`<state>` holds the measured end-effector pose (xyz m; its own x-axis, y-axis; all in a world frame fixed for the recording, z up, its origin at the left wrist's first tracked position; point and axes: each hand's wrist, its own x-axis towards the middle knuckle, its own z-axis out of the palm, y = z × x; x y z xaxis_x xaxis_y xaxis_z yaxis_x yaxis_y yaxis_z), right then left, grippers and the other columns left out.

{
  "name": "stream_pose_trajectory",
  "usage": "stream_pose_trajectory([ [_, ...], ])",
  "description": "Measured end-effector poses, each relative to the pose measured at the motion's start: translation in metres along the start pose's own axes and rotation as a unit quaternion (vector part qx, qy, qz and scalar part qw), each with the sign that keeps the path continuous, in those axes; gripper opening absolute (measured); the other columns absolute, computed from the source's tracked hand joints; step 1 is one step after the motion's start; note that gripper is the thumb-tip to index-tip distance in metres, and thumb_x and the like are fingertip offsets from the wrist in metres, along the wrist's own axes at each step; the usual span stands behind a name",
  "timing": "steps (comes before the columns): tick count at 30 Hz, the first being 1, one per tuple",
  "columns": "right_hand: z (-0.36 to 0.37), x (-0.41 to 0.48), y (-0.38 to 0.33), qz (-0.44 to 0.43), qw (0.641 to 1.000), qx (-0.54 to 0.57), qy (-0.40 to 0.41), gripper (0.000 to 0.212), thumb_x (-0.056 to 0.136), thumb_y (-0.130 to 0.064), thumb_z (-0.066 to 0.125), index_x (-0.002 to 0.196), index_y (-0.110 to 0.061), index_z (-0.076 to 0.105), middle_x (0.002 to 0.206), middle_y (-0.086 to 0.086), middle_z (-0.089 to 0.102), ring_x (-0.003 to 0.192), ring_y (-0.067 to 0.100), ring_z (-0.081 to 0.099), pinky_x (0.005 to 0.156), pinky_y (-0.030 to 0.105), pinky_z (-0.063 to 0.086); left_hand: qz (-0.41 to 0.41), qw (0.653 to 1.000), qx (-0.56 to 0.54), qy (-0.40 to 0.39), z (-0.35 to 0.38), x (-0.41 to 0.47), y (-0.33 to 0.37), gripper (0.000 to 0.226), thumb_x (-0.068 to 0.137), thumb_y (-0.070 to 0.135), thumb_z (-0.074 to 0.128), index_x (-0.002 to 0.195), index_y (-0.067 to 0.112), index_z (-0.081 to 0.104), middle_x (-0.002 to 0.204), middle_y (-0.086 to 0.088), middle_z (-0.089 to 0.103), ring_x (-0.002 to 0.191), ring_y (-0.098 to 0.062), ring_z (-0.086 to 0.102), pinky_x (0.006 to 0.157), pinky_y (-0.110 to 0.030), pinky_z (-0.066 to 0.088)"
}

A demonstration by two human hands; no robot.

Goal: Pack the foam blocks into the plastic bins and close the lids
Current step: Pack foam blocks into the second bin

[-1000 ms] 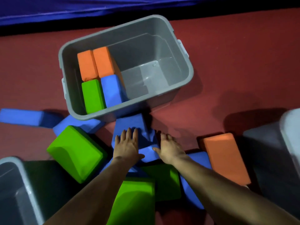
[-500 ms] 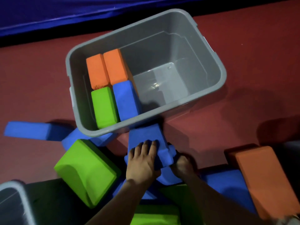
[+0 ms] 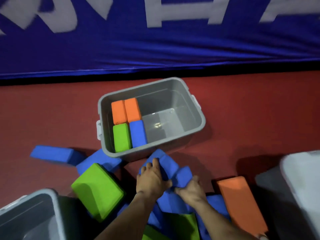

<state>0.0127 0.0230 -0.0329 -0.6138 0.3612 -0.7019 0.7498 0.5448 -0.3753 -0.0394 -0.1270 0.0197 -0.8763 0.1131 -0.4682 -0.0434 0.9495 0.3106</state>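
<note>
Blue foam blocks (image 3: pixel 166 164) pressed together, left hand (image 3: pixel 151 179) curled over one, right hand (image 3: pixel 190 190) gripping the other, probably one load for the grey bin (image 3: pixel 173 142) just ahead.

Left of my grip on the blue block (image 3: pixel 182 175), a grey bin (image 3: pixel 52 201) is cropped at the corner; right, a pale bin (image 3: pixel 294 170) leaves frame; below, a green block (image 3: pixel 183 227) runs off-edge; banner lettering (image 3: pixel 173 13) beyond blurs.

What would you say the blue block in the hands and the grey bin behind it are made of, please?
The blue block looks like matte foam: rounded edges, no shine. The grey bin seems smooth moulded plastic; its floor shows a glossy glint.
</note>
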Motion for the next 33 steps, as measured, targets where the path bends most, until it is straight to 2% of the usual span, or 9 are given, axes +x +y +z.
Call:
stream_pose_trajectory([
  [4,-0.067,-0.062,-0.010,-0.001,0.995,0.029,0.092,0.083,0.072,-0.058,0.075,0.119,-0.003,0.033,0.124,0.021,0.064,0.114,0.036,0.063,0.087,0.036,0.049,-0.024,0.993,-0.109,0.044,-0.033,-0.048,0.027,0.079,0.071,0.060,0.072,0.125,0.013,0.038,0.127,-0.016,0.058,0.120,-0.037,0.054,0.096,-0.041,0.045],
  [8,-0.108,-0.120,-0.015,-0.029,0.977,0.101,0.185,0.087,0.070,-0.056,0.078,0.124,-0.002,0.036,0.131,0.024,0.056,0.120,0.040,0.057,0.095,0.040,0.047,-0.053,0.972,-0.209,0.096,-0.059,-0.093,0.050,0.082,0.073,0.071,0.069,0.118,0.006,0.045,0.119,-0.021,0.062,0.114,-0.039,0.058,0.089,-0.039,0.045],
  [13,-0.122,-0.183,-0.021,-0.078,0.972,0.114,0.192,0.087,0.072,-0.066,0.070,0.126,-0.007,0.036,0.135,0.021,0.049,0.123,0.041,0.052,0.097,0.041,0.045,-0.049,0.950,-0.265,0.158,-0.071,-0.141,0.076,0.080,0.078,0.075,0.059,0.114,0.004,0.055,0.114,-0.021,0.065,0.110,-0.040,0.058,0.090,-0.040,0.045],
  [16,-0.132,-0.201,-0.025,-0.105,0.969,0.125,0.184,0.084,0.081,-0.071,0.059,0.129,-0.007,0.036,0.138,0.024,0.046,0.127,0.042,0.050,0.102,0.041,0.042,-0.047,0.943,-0.283,0.171,-0.078,-0.157,0.085,0.076,0.086,0.072,0.051,0.117,0.004,0.059,0.116,-0.021,0.065,0.112,-0.039,0.057,0.094,-0.041,0.044],
  [19,-0.147,-0.205,-0.032,-0.150,0.965,0.144,0.158,0.070,0.092,-0.062,0.050,0.135,-0.008,0.039,0.138,0.023,0.049,0.126,0.039,0.051,0.101,0.039,0.042,-0.056,0.922,-0.333,0.188,-0.089,-0.162,0.084,0.069,0.089,0.068,0.051,0.117,0.006,0.061,0.118,-0.020,0.066,0.114,-0.039,0.058,0.093,-0.039,0.044],
  [23,-0.162,-0.196,-0.048,-0.217,0.955,0.152,0.137,0.051,0.094,-0.047,0.058,0.128,-0.012,0.045,0.126,0.014,0.063,0.114,0.034,0.061,0.090,0.036,0.048,-0.053,0.911,-0.351,0.210,-0.105,-0.150,0.085,0.063,0.093,0.064,0.049,0.116,0.007,0.061,0.119,-0.017,0.067,0.113,-0.037,0.060,0.088,-0.037,0.044],
  [26,-0.174,-0.177,-0.069,-0.229,0.949,0.155,0.152,0.053,0.093,-0.048,0.060,0.130,-0.012,0.047,0.124,0.012,0.065,0.110,0.033,0.063,0.089,0.036,0.048,-0.040,0.917,-0.333,0.217,-0.121,-0.121,0.088,0.065,0.094,0.064,0.044,0.116,0.005,0.060,0.118,-0.018,0.067,0.112,-0.038,0.060,0.088,-0.039,0.045],
  [29,-0.184,-0.152,-0.100,-0.244,0.944,0.151,0.162,0.059,0.092,-0.049,0.061,0.137,-0.013,0.045,0.131,0.010,0.062,0.116,0.032,0.060,0.091,0.033,0.045,-0.034,0.915,-0.332,0.229,-0.140,-0.084,0.088,0.066,0.096,0.063,0.044,0.118,0.002,0.059,0.121,-0.020,0.066,0.114,-0.039,0.059,0.087,-0.040,0.044],
  [33,-0.188,-0.108,-0.146,-0.253,0.944,0.137,0.162,0.070,0.087,-0.063,0.057,0.135,-0.014,0.046,0.139,0.012,0.057,0.125,0.033,0.055,0.101,0.038,0.046,-0.035,0.915,-0.327,0.233,-0.160,-0.025,0.079,0.065,0.094,0.066,0.043,0.111,0.005,0.060,0.115,-0.018,0.068,0.109,-0.039,0.061,0.086,-0.040,0.046],
])
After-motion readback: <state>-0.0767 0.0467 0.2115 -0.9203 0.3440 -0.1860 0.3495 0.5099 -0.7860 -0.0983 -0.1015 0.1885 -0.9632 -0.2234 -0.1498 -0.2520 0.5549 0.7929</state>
